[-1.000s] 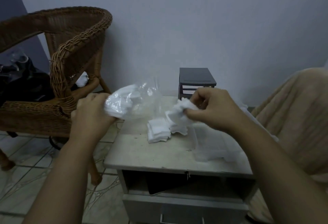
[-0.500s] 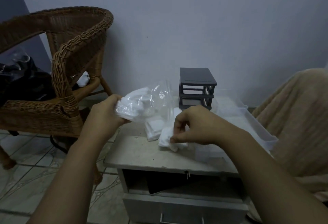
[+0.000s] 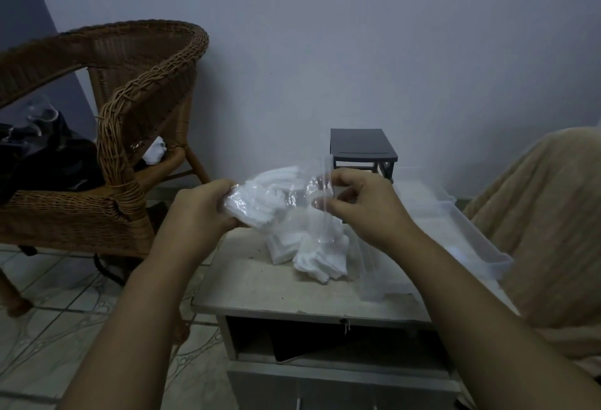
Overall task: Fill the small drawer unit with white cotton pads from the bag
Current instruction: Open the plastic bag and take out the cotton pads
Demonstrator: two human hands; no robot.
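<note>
You have no writing, label, brand, number or sign that can be read anywhere in your view, not on the clear bag (image 3: 292, 201), the dark drawer unit (image 3: 362, 146) or the cabinet (image 3: 247, 282).

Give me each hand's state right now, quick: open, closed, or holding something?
Left hand: closed, gripping the full end of the clear plastic bag.
Right hand: closed, pinching the same bag at its open edge.
</note>
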